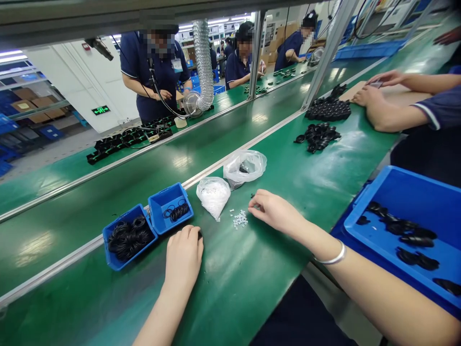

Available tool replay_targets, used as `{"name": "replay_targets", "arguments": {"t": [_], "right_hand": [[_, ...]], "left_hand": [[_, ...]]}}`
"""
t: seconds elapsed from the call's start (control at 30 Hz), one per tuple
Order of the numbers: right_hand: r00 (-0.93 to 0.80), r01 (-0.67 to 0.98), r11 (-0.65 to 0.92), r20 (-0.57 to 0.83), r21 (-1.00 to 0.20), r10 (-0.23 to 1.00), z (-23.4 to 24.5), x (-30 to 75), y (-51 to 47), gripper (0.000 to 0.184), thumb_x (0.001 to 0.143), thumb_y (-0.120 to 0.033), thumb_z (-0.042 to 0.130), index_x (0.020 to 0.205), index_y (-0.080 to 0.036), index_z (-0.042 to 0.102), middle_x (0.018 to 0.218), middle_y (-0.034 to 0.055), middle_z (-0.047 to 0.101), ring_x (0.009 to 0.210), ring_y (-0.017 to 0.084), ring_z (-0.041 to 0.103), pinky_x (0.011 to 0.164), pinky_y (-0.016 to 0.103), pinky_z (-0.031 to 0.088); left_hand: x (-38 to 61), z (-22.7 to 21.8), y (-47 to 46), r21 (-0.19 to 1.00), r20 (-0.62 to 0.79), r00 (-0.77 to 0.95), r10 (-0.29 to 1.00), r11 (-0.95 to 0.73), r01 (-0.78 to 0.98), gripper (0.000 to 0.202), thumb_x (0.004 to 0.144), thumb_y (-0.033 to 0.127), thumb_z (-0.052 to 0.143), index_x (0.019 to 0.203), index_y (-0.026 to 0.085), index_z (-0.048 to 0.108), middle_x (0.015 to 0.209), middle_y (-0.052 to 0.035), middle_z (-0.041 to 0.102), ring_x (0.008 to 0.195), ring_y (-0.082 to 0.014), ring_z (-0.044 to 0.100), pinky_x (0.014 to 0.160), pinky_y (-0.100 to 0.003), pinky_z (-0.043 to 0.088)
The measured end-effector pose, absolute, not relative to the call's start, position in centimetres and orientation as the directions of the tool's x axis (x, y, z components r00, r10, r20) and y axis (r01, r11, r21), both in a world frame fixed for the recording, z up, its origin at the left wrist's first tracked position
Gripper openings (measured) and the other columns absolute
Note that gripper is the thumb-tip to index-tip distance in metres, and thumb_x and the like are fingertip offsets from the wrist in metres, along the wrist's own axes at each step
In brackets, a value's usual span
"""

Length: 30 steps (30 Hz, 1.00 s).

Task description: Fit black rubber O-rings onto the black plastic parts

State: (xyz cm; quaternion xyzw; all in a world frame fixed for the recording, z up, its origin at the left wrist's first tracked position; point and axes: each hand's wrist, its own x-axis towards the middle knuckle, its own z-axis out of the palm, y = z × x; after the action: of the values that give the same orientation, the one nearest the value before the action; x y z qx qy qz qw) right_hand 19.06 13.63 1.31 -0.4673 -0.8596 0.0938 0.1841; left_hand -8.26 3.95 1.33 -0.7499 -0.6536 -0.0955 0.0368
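Note:
My left hand (184, 252) rests on the green work surface (230, 283) with its fingers curled. A bit of a small black part (200, 235) shows at its fingertips; the rest of it is hidden. Beside a loose pile of tiny pale plastic pieces (240, 219), my right hand (268, 209) has its fingers pinched together. What lies inside that pinch cannot be made out. A tiny dark piece (252, 195) shows just beyond the right fingers. Behind the pile are a clear bag of white pieces (213, 194) and an open bag with dark contents (245, 168).
Left of the bags, two blue bins (130, 262) hold black rings or cords. A large blue crate (403, 197) with black parts stands at right. Black parts (319, 138) lie in heaps near a co-worker's hands (374, 91). A metal rail (201, 178) crosses behind the bags.

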Motion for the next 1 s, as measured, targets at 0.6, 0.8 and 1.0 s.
{"name": "replay_targets", "arguments": {"t": [0.6, 0.8, 1.0], "right_hand": [[-0.381, 0.778, 0.537, 0.434, -0.327, 0.816, -3.7, 21.4, 9.7, 0.029, 0.101, -0.028, 0.039, 0.093, -0.016, 0.064, 0.084, 0.0076, 0.060, 0.073, 0.018, 0.060, 0.067, 0.029, 0.048], [-0.358, 0.769, 0.523, 0.430, -0.369, 0.829, -3.5, 21.5, 9.7, 0.026, 0.101, -0.029, 0.041, 0.093, -0.018, 0.063, 0.085, 0.0069, 0.060, 0.074, 0.018, 0.061, 0.068, 0.029, 0.049], [-0.372, 0.796, 0.520, 0.428, -0.310, 0.824, -3.3, 21.1, 9.4, 0.027, 0.101, -0.027, 0.040, 0.093, -0.018, 0.065, 0.086, 0.0079, 0.062, 0.075, 0.019, 0.062, 0.069, 0.029, 0.048]], "left_hand": [[-2.4, 3.0, 1.4, 0.729, -0.493, 0.162, 0.855, 0.507, -0.459, 0.032, 0.092, 0.040, 0.058, 0.105, 0.011, 0.063, 0.079, -0.0055, 0.063, 0.071, -0.0172, 0.070, 0.062, -0.025, 0.055], [-2.3, 2.8, 1.6, 0.686, -0.562, 0.128, 0.817, 0.547, -0.480, 0.028, 0.089, 0.036, 0.063, 0.090, 0.008, 0.063, 0.085, -0.0116, 0.069, 0.083, -0.0255, 0.075, 0.068, -0.027, 0.061], [-2.4, 2.3, 1.7, 0.641, -0.567, 0.162, 0.808, 0.556, -0.530, 0.025, 0.086, 0.033, 0.067, 0.088, 0.008, 0.064, 0.090, -0.0129, 0.070, 0.095, -0.0315, 0.073, 0.075, -0.030, 0.062]]}}
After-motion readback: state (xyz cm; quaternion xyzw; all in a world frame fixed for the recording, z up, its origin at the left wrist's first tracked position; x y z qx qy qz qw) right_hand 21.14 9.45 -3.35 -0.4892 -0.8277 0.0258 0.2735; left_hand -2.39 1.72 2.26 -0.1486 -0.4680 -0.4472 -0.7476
